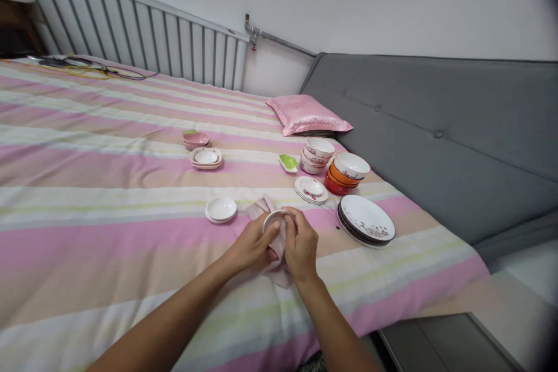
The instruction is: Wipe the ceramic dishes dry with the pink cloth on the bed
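Note:
Both hands are closed at a small white dish, tilted up above the bedspread. My left hand grips its left side, thumb over the inside. My right hand pinches the dish's right side together with a pale pink cloth, which hangs below and behind the dish. Left of my hands lie stacked small white dishes. To the right are small plates with a little dish on top, and a stack of large dark-edged plates.
Patterned bowls, orange and red bowls and a green leaf-shaped dish stand beyond on the striped bedspread. Farther left are oval dishes and pink dishes. A pink pillow lies by the grey headboard.

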The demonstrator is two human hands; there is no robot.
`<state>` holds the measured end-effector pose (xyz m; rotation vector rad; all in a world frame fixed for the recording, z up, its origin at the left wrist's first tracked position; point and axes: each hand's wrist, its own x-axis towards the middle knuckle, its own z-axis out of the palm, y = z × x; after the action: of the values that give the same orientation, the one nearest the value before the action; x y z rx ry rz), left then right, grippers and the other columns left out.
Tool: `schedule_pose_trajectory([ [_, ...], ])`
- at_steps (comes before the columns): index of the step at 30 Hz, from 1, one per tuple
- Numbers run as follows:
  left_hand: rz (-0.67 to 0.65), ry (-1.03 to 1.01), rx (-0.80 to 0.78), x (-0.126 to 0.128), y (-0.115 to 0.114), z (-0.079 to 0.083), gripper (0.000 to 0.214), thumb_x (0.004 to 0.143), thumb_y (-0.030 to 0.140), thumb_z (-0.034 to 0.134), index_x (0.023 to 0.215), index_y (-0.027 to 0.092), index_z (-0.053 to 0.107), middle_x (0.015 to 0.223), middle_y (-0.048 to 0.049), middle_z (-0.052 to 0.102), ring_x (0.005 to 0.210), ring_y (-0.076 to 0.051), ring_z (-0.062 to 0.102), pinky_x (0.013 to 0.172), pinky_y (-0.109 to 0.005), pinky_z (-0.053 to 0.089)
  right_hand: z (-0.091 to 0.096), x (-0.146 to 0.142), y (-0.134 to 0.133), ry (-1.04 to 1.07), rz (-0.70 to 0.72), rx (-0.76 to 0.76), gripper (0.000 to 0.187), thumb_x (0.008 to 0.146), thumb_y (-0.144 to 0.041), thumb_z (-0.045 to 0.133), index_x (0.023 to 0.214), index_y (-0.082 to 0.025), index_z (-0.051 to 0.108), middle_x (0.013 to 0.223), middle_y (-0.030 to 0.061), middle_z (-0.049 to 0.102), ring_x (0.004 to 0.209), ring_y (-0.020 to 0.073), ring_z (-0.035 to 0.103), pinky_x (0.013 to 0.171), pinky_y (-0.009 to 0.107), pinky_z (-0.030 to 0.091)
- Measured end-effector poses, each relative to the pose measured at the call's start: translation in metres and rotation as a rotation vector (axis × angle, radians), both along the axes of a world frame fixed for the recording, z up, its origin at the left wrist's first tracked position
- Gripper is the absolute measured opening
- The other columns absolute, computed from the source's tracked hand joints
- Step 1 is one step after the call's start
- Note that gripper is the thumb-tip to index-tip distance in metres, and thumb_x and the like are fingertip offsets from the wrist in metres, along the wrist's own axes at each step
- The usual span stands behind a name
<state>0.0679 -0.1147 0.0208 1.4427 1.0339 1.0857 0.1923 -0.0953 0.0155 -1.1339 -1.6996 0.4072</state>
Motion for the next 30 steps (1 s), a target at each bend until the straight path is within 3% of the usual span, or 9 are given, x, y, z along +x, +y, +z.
schedule_pose_trajectory([
  [3, 0.122, -0.015, 0.028, 0.004, 0.0, -0.004, 0.042, 0.086, 0.049, 0.039, 0.113, 0.02, 0.053, 0.095, -0.0069, 0.061, 0.055, -0.013, 0.057, 0.042, -0.023, 0.043, 0.001, -0.007, -0.001, -0.056, -0.025, -0.079, 0.029, 0.091, -0.028, 0.029, 0.1, -0.017, 0.054, 0.091, 0.0068, 0.065, 0.082, 0.0187, 0.061, 0.072, 0.029, 0.044],
  [8, 0.31, -0.026, 0.109, 0.01, -0.003, -0.005, 0.04, 0.09, 0.045, 0.032, 0.105, 0.018, 0.057, 0.082, -0.0048, 0.062, 0.057, -0.013, 0.054, 0.053, -0.025, 0.045, 0.003, -0.019, -0.003, -0.122, -0.108, -0.152, 0.027, 0.091, -0.031, 0.025, 0.095, -0.02, 0.049, 0.082, 0.0058, 0.064, 0.073, 0.0206, 0.06, 0.061, 0.028, 0.039],
  [14, 0.508, -0.09, 0.218, 0.015, -0.007, -0.004, 0.036, 0.092, 0.041, 0.03, 0.094, 0.017, 0.056, 0.088, -0.0051, 0.061, 0.083, -0.017, 0.057, 0.078, -0.029, 0.044, 0.0, -0.034, -0.013, -0.135, -0.198, -0.24, 0.023, 0.091, -0.031, 0.024, 0.087, -0.02, 0.044, 0.069, 0.0036, 0.061, 0.059, 0.0203, 0.056, 0.052, 0.026, 0.031],
  [17, 0.57, -0.105, 0.225, 0.016, -0.009, -0.004, 0.033, 0.092, 0.04, 0.03, 0.094, 0.018, 0.054, 0.089, -0.0039, 0.061, 0.085, -0.016, 0.057, 0.079, -0.029, 0.043, 0.0, -0.039, -0.018, -0.115, -0.212, -0.282, 0.022, 0.091, -0.032, 0.025, 0.084, -0.021, 0.043, 0.064, 0.0025, 0.059, 0.056, 0.02, 0.055, 0.049, 0.025, 0.029],
  [23, 0.453, 0.082, 0.214, 0.007, -0.005, -0.001, 0.035, 0.092, 0.039, 0.03, 0.098, 0.017, 0.056, 0.089, -0.0046, 0.062, 0.081, -0.017, 0.056, 0.072, -0.029, 0.043, 0.007, -0.022, -0.008, -0.126, -0.205, -0.18, 0.026, 0.091, -0.031, 0.025, 0.088, -0.019, 0.048, 0.073, 0.0051, 0.064, 0.064, 0.0199, 0.059, 0.056, 0.026, 0.036],
  [27, 0.399, 0.407, 0.288, -0.007, 0.004, 0.001, 0.027, 0.086, 0.037, 0.042, 0.099, 0.018, 0.057, 0.086, -0.0042, 0.063, 0.068, -0.016, 0.055, 0.061, -0.027, 0.039, 0.009, -0.006, 0.002, -0.313, -0.246, -0.025, 0.028, 0.093, -0.028, 0.027, 0.1, -0.019, 0.052, 0.087, 0.0052, 0.066, 0.075, 0.0193, 0.061, 0.058, 0.025, 0.035],
  [30, 0.358, 0.662, 0.289, -0.016, 0.005, 0.005, 0.021, 0.084, 0.033, 0.044, 0.093, 0.019, 0.057, 0.071, -0.0021, 0.063, 0.059, -0.017, 0.055, 0.055, -0.026, 0.034, 0.009, -0.003, 0.004, -0.514, -0.228, 0.114, 0.026, 0.091, -0.023, 0.033, 0.106, -0.02, 0.054, 0.087, 0.0034, 0.065, 0.076, 0.017, 0.06, 0.055, 0.023, 0.032],
])
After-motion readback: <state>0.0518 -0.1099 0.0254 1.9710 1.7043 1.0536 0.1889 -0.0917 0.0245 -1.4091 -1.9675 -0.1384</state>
